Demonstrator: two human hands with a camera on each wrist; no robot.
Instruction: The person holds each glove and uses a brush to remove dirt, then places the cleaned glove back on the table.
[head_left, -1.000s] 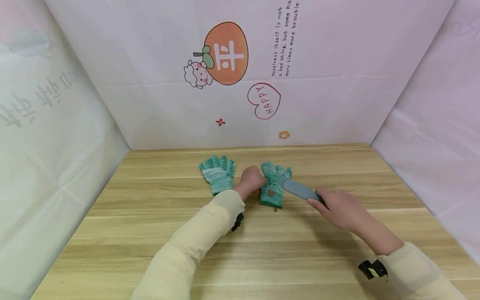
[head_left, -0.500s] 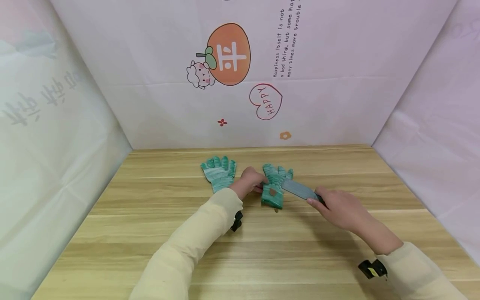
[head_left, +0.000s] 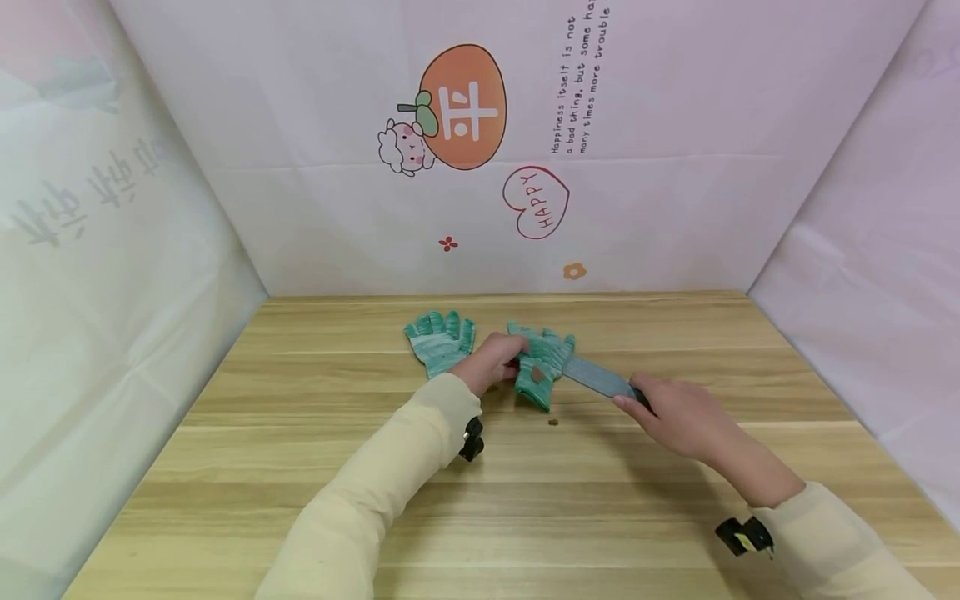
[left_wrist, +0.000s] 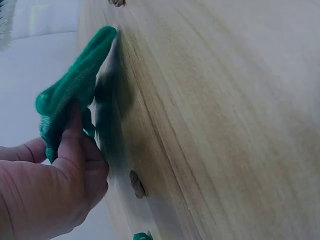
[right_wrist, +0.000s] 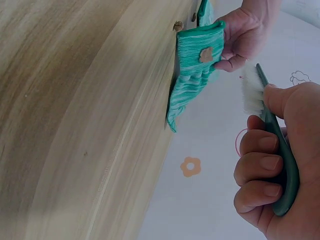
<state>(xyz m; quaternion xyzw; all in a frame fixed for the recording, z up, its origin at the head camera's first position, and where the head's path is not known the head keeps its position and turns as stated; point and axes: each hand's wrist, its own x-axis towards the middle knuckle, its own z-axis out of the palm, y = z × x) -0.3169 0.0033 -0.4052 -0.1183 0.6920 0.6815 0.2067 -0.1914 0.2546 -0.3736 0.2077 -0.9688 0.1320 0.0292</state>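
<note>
My left hand (head_left: 495,360) pinches the side of a green striped knit glove (head_left: 551,357), thumb on one face and fingers beneath. The glove is tilted, its near side raised off the table in the left wrist view. A brown clump (right_wrist: 206,54) sticks to its cuff. My right hand (head_left: 686,417) grips the dark green handle of a brush (right_wrist: 285,172). White bristles (right_wrist: 252,90) show in the right wrist view, apart from the glove there. In the head view the brush's grey-blue head overlaps the glove's right edge; I cannot tell whether they touch.
A second green striped glove (head_left: 441,340) lies flat to the left, partly behind my left forearm. A small brown crumb (head_left: 553,422) lies on the wooden table (head_left: 480,517) in front of the held glove. Another brown piece (left_wrist: 136,184) shows in the left wrist view. White printed sheets enclose the table's back and sides.
My left hand has taken hold of the right glove's edge, raising and tilting it, with the cuff turned. The right hand and brush have stayed almost still.
</note>
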